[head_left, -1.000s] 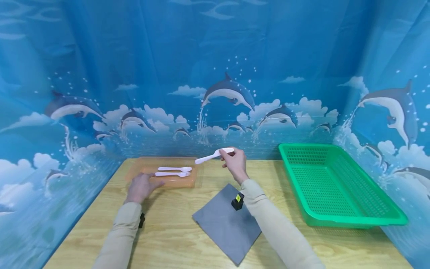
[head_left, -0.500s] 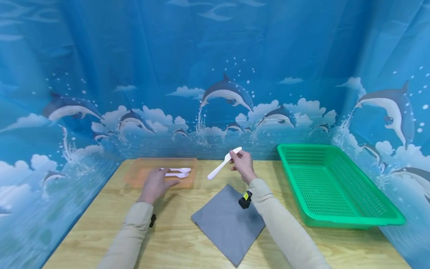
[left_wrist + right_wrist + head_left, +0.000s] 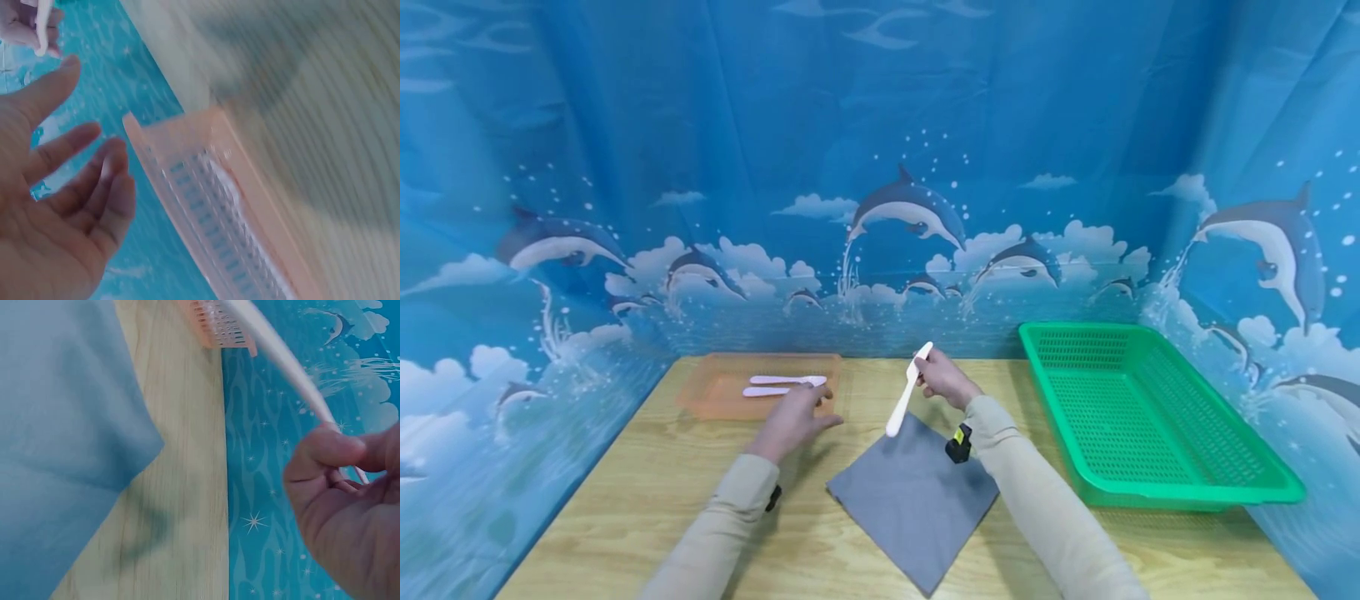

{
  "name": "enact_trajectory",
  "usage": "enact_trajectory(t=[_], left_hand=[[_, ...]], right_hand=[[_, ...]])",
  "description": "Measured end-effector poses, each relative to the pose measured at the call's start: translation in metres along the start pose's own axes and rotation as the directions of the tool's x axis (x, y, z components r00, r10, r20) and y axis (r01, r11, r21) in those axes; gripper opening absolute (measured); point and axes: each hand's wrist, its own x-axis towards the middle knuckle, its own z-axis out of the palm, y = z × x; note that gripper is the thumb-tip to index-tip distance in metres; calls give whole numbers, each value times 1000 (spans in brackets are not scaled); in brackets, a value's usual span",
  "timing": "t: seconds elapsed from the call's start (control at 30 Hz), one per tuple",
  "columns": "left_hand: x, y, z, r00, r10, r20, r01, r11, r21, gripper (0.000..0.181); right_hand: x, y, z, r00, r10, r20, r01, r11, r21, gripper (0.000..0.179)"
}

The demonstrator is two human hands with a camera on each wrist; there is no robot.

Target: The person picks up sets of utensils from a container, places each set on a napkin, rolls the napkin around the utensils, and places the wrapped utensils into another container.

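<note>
My right hand [image 3: 946, 380] pinches a white plastic knife [image 3: 901, 408] near its blade end, with the handle slanting down over the far corner of a grey cloth [image 3: 917, 508]. In the right wrist view the thumb presses the knife [image 3: 281, 353] against the fingers. My left hand [image 3: 792, 422] is held palm inward with loose fingers and nothing in it, as the left wrist view shows. It overlaps the front right of an orange basket [image 3: 711, 404]. Inside the basket lie a white spoon [image 3: 775, 379] and a white fork [image 3: 763, 392]; the fork's head is hidden behind my left hand.
A large green basket [image 3: 1078, 442] stands at the right on the wooden table [image 3: 625, 492]. Behind the table hangs a blue curtain [image 3: 760, 125] with dolphins printed on it.
My left hand has moved right from the left side of the orange basket. The right hand has shifted slightly right and down, and the knife has swung from nearly level to steep.
</note>
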Motion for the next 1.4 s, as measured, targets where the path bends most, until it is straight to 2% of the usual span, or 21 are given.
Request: enact_trajectory(t=[0.1, 0.2, 0.3, 0.47, 0.63, 0.73, 0.83, 1.0, 1.17, 1.4], left_hand=[[1, 5, 7, 995, 76, 72, -74, 997, -31, 37], [0, 10, 14, 976, 164, 140, -155, 985, -71, 35], [-2, 15, 21, 958, 214, 191, -196, 974, -111, 37], [-4, 26, 31, 937, 212, 277, -180, 974, -138, 53], [-5, 34, 36, 917, 195, 348, -153, 978, -145, 67], [-6, 36, 38, 903, 199, 380, -154, 977, -145, 61], [-8, 37, 40, 890, 224, 398, -182, 973, -139, 50], [-10, 37, 44, 868, 253, 427, -214, 967, -137, 43], [-10, 38, 46, 858, 247, 451, -213, 969, -124, 42], [-11, 38, 44, 858, 250, 449, -210, 968, -138, 43]], right_hand=[[-2, 3, 0, 999, -2, 46, 5, 998, -69, 27], [-3, 6, 2, 999, -16, 42, 20, 994, -111, 29], [-5, 11, 4, 999, -30, 24, 34, 989, -145, 41], [-7, 22, 8, 999, -37, 37, 44, 977, -208, 55], [-10, 28, 15, 996, 43, 78, -25, 975, -221, 56], [-11, 32, 19, 991, 75, 112, -54, 982, -182, 56], [-11, 35, 21, 989, 84, 125, -66, 988, -143, 55], [-10, 40, 22, 988, 95, 122, -75, 985, -158, 48], [-7, 46, 23, 987, 102, 126, -77, 980, -186, 46], [-8, 49, 22, 988, 111, 103, -90, 977, -196, 53]])
